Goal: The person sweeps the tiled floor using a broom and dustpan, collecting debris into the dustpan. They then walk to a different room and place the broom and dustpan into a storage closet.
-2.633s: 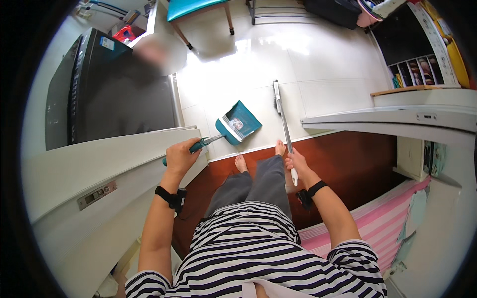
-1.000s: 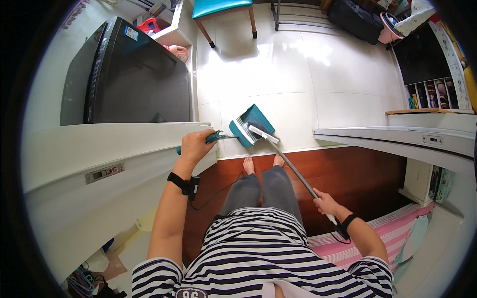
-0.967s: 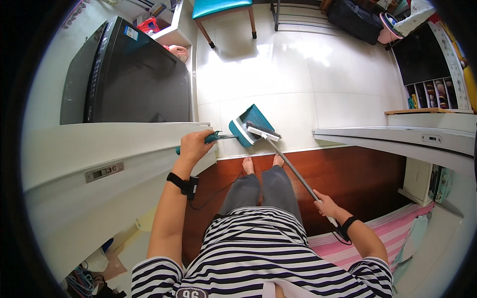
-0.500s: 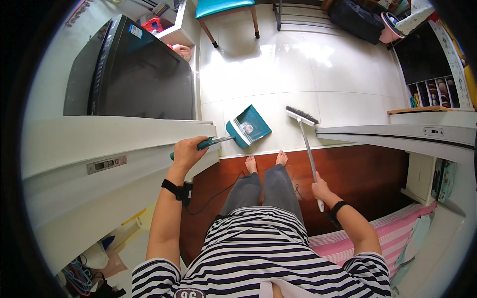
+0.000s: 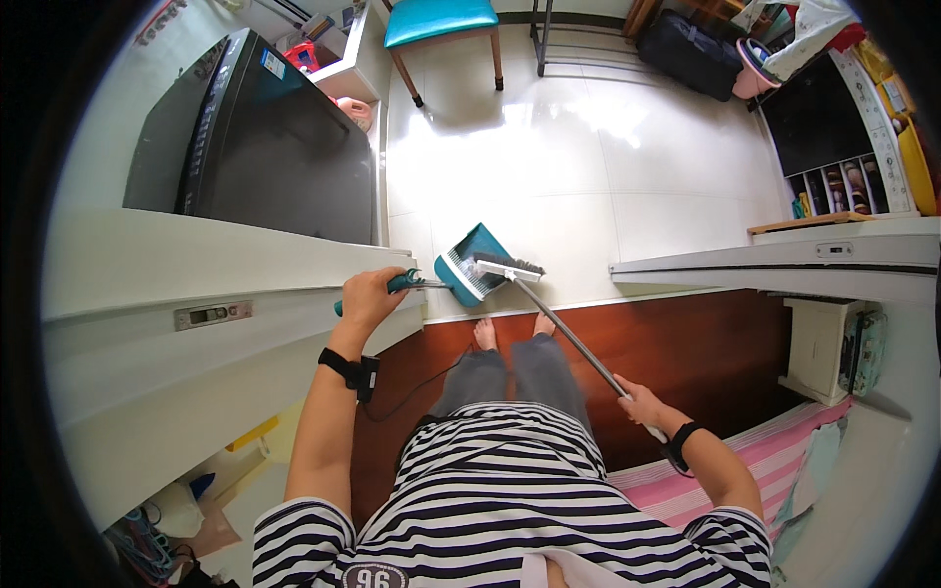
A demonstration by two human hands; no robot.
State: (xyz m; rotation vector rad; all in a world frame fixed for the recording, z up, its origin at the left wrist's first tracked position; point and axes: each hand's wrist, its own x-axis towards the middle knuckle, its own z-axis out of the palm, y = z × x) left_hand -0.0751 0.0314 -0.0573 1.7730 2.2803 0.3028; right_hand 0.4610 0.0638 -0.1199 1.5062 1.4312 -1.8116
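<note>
the left hand [image 5: 372, 300] is wrapped around the handle [image 5: 405, 281] of a teal dustpan [image 5: 482, 244] ahead-right of it, pale bits [image 5: 471, 266] inside partly hidden; the right hand [image 5: 644, 403] grips a broom [image 5: 573, 339], its white, grey-bristled head [image 5: 497, 270] ahead-left, partly over the dustpan.

beyond grip of left hand [image 5: 370, 302]: dustpan [image 5: 476, 245] teal. beyond grip of right hand [image 5: 644, 404]: broom [image 5: 569, 334] grey-shafted, white-headed, dark-bristled. behind both grips: shirt [image 5: 500, 470] dark-and-white striped.

Number badge [image 5: 374, 578] on striped shirt [image 5: 500, 490], blue-and-white label [image 5: 272, 64] on black appliance [image 5: 284, 147], print too small
</note>
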